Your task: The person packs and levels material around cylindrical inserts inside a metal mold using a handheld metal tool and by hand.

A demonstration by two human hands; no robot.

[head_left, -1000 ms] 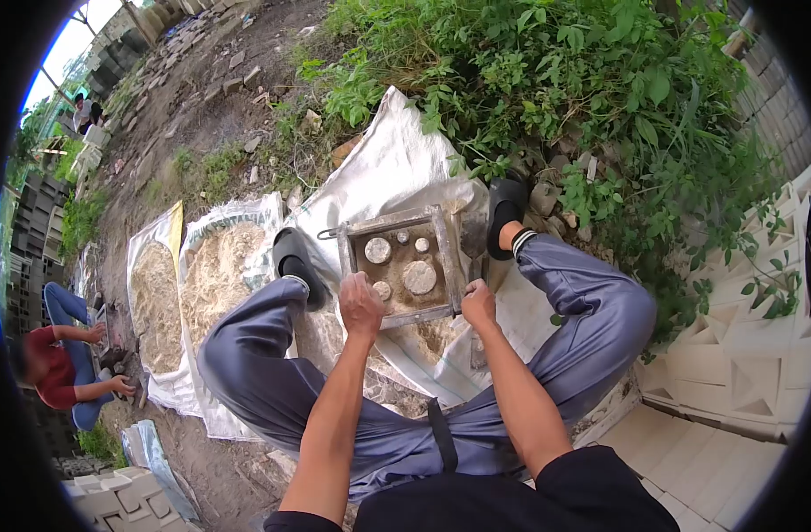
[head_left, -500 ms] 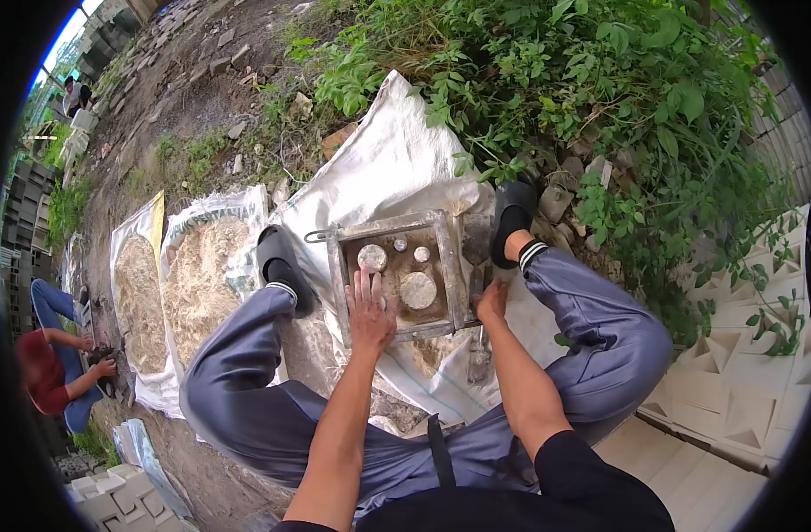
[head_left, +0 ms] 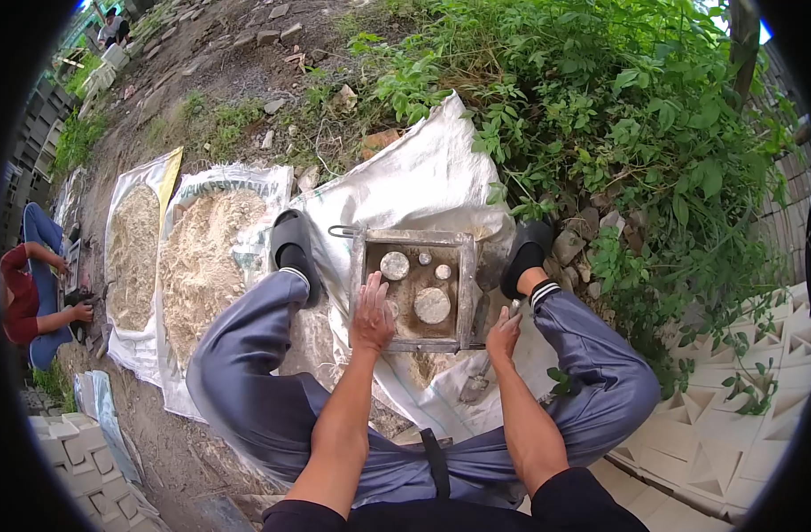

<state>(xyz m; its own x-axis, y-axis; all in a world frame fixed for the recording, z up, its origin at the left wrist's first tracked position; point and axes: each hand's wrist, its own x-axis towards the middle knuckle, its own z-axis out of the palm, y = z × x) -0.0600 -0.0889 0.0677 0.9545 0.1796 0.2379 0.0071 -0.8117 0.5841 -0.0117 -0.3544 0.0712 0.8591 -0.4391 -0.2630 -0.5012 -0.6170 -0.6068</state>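
Note:
A square mould frame (head_left: 466, 293) lies on a white sack between my feet. Inside it are several pale round discs of different sizes, the largest (head_left: 432, 305) at the lower right. My left hand (head_left: 371, 317) rests over the frame's left side with fingers stretched out, beside a partly covered disc (head_left: 391, 309). Just right of the frame, the fingers of my right hand (head_left: 503, 335) are wrapped round a trowel's handle. That trowel's blade (head_left: 474, 388) points back towards me, and the handle's end shows above my hand. Another trowel-like tool (head_left: 491, 266) lies along the frame's right side.
The white sack (head_left: 405, 191) spreads under the frame. Two more sacks to the left bear pale powder (head_left: 202, 253) and greyish powder (head_left: 132, 257). Leafy plants (head_left: 592, 115) and rubble border the right. Patterned blocks (head_left: 733, 426) stand lower right. Another person (head_left: 33, 293) works at far left.
My right hand has closed round the trowel handle, and the trowel has swung to a slant. My left hand has shifted left over the frame's side, uncovering part of a disc. The view has shifted.

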